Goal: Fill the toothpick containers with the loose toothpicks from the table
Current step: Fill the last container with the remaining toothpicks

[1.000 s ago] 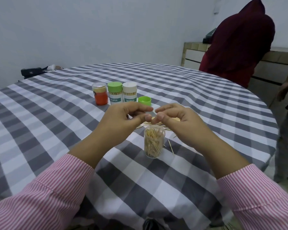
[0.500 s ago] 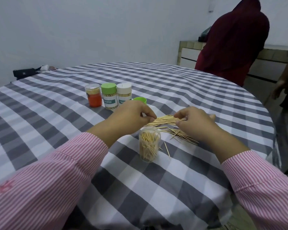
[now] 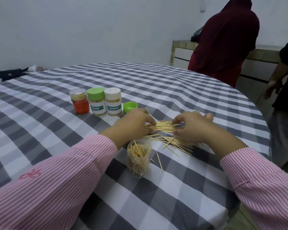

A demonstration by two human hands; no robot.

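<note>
A clear open container (image 3: 138, 159), partly filled with toothpicks, stands near the table's front. Just behind it lies a pile of loose toothpicks (image 3: 163, 127) on the checked cloth. My left hand (image 3: 133, 126) pinches the left end of a bundle in that pile. My right hand (image 3: 192, 127) rests on the right end, fingers curled over the sticks. Three closed containers stand in a row further back: an orange one (image 3: 79, 101), a green-lidded one (image 3: 96, 102) and a white-lidded one (image 3: 112, 102). A loose green lid (image 3: 130, 107) lies beside them.
The round table (image 3: 173, 83) carries a grey and white checked cloth. A person in dark red (image 3: 223, 42) stands at the far right by a counter. Another person's arm (image 3: 278, 77) shows at the right edge. A black bag (image 3: 10, 74) sits far left.
Both hands went from above the open container down onto the toothpick pile behind it. They now close in on a bundle from both ends.
</note>
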